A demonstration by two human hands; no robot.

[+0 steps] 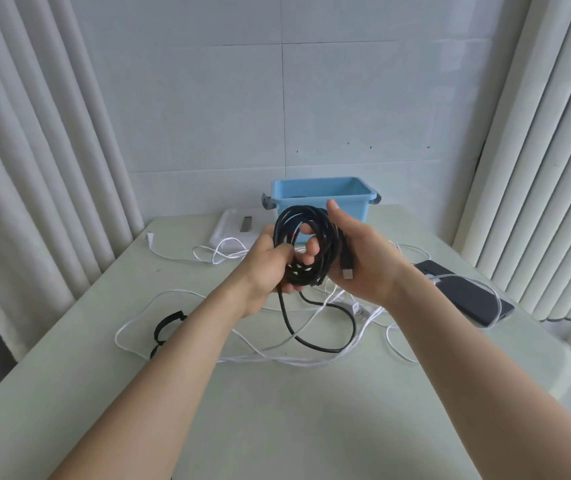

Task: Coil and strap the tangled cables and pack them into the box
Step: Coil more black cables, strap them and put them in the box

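Raised above the table, left hand point(266, 268) and right hand point(357, 258) both grip the black cable coil point(306, 244).

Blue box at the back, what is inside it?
Of the blue box, only bare inner walls show, plus a thin dark line low down that I cannot identify. Its floor is hidden behind its front wall, the black cable coil and the right hand.

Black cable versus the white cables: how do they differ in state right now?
The black cable is mostly wound into a coil; the white cables sprawl loose and tangled. The black cable is held up by the left hand and right hand; the white cables lie on the table. Shared: neither is strapped yet.
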